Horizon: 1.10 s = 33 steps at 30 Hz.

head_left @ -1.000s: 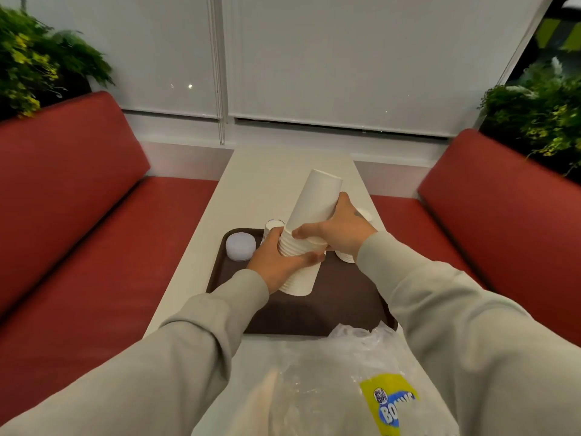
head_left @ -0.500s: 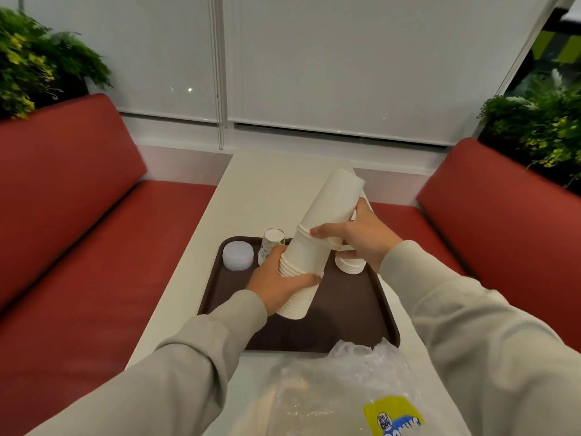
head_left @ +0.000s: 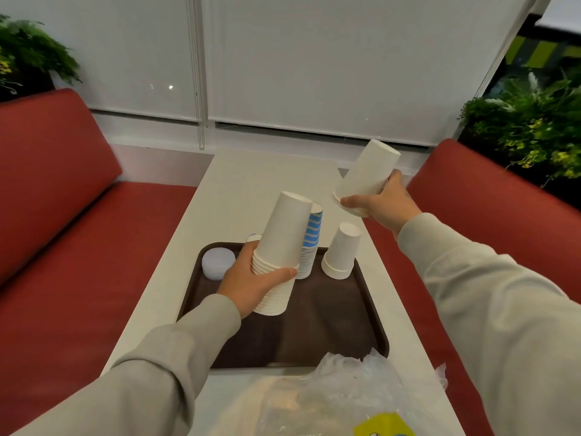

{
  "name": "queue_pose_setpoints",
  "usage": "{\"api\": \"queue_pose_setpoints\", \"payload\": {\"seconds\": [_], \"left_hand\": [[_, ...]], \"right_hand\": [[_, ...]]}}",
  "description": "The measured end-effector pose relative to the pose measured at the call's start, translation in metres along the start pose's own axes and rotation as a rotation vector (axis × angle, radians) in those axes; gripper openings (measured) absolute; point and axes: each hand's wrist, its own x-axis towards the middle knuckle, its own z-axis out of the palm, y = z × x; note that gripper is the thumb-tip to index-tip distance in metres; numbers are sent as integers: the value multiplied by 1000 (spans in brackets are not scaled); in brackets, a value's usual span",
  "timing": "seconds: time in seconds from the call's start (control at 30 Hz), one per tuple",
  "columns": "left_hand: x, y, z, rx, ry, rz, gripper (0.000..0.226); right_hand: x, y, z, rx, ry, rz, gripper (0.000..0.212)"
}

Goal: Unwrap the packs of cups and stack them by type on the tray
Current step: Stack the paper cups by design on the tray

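My left hand (head_left: pixel 251 284) grips a tall upside-down stack of plain white paper cups (head_left: pixel 281 247) over the dark brown tray (head_left: pixel 330 335). My right hand (head_left: pixel 382 206) holds a shorter batch of the same white cups (head_left: pixel 366 174), tilted, up and to the right of the tray. On the tray's far edge stand a stack of blue-striped cups (head_left: pixel 311 243), partly hidden behind the held stack, and a short stack of smaller white cups (head_left: pixel 341 251). A stack of white lids (head_left: pixel 218 262) sits in the tray's far left corner.
Crumpled clear plastic wrap with a yellow label (head_left: pixel 339 401) lies on the white table (head_left: pixel 251 184) in front of the tray. Red bench seats (head_left: pixel 63 247) flank the table, with plants (head_left: pixel 528 127) behind them.
The one long stack has come apart: my right hand lifted the upper cups away up and to the right, while my left hand keeps the lower part over the tray.
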Motion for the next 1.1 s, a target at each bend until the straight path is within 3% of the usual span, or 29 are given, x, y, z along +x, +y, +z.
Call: {"api": "queue_pose_setpoints", "payload": {"seconds": [0.13,0.57,0.9,0.97,1.1], "left_hand": [[6,6,-2,-12,24,23,88],[26,10,-8,-48,74,85,67],[26,8,-10,-17,77,65,66],[24,7,-9,-9,74,59,67],[20,6,-4,7,56,40,84]], "right_hand": [[5,17,6,-111,46,34,89],[29,70,41,-195,89,175,82],[16,100,46,-227,35,253,114],[13,95,41,-245,60,234,104],[5,81,32,-299,38,228,58]]}}
